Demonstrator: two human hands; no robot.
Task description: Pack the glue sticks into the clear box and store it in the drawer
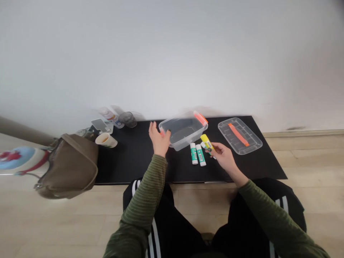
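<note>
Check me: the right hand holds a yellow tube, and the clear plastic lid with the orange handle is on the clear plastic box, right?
The lid isn't on the box; the head view shows it lying separately on the black tabletop.

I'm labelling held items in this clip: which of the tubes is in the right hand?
The yellow tube. Its colour sets it apart: the others in view are green-and-white tubes, and the right hand grips only the yellow one.

Person's arms (pixel 143 197) reach forward; left hand (pixel 159 141) spreads its fingers, thumb apart; right hand (pixel 224 156) curls into a pinch
</note>
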